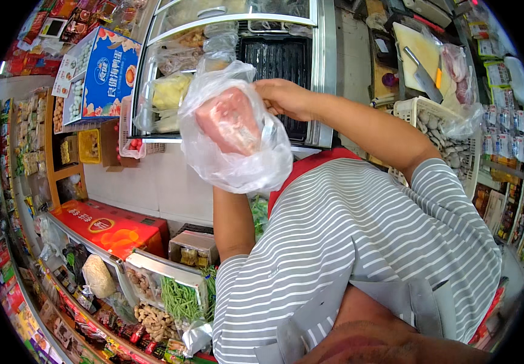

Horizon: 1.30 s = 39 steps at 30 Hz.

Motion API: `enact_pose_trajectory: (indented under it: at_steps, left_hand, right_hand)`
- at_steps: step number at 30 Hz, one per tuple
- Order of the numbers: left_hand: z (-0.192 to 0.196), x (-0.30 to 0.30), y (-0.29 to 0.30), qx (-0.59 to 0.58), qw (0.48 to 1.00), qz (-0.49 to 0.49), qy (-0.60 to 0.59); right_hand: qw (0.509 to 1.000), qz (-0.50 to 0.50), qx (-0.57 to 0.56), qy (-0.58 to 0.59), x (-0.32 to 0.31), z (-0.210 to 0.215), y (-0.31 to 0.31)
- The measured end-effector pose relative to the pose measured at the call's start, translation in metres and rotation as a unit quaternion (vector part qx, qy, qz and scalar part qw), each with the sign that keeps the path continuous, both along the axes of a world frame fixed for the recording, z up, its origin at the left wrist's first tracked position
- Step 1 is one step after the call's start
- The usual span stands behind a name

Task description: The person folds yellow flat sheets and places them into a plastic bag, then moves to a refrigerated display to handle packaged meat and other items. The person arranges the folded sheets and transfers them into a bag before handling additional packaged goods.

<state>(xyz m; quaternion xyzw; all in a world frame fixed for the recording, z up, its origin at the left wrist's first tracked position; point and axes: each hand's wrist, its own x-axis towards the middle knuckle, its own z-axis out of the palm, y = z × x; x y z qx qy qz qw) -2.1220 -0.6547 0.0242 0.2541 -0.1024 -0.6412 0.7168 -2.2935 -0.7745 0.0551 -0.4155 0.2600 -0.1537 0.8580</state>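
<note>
Above the chest freezer (pixel 325 73), the right hand (pixel 283 97) grips a clear plastic bag (pixel 237 164) of pink meat (pixel 228 121); the left hand is hidden behind it, grip unclear.

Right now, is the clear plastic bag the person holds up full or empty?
Not empty: the clear plastic bag holds one pink slab of meat, visible through the film. The right hand grips its top; the left hand is hidden behind it.

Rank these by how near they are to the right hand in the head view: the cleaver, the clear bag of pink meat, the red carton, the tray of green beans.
From the right hand:
1. Clear bag of pink meat, in its grip, just left.
2. Cleaver, on the cutting board, to the right.
3. Red carton, lower left.
4. Tray of green beans, lowest, bottom left.
</note>
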Motion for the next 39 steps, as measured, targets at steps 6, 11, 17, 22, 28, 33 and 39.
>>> enact_pose_trajectory:
  at_steps: [6,11,17,22,28,33,39]
  left_hand:
    - [0.002,-0.008,0.002,-0.003,1.000,0.001,-0.010]
    - [-0.002,-0.013,0.002,0.000,1.000,-0.001,-0.024]
    - [-0.023,-0.015,0.015,0.023,0.997,0.001,-0.070]
    - [-0.018,0.002,0.024,0.084,0.994,0.029,-0.070]
    - [0.026,-0.011,-0.013,0.223,0.838,0.140,-0.477]
    - [0.094,-0.019,-0.022,0.328,0.738,0.232,-0.542]
    - [0.076,0.035,0.063,0.251,0.816,0.401,-0.330]
  right_hand:
    - [0.998,0.004,-0.064,0.021,-0.008,0.012,-0.002]
    - [0.988,-0.022,-0.148,0.036,-0.011,0.008,0.010]
    - [0.884,0.080,-0.388,0.250,-0.023,-0.068,0.026]
    - [0.949,-0.120,-0.225,0.184,-0.034,-0.012,0.025]
    - [0.979,0.038,0.192,-0.058,-0.036,-0.060,0.021]
    - [0.870,-0.022,0.413,-0.270,-0.026,-0.088,0.042]
    - [0.929,-0.187,0.251,-0.198,-0.002,-0.056,-0.024]
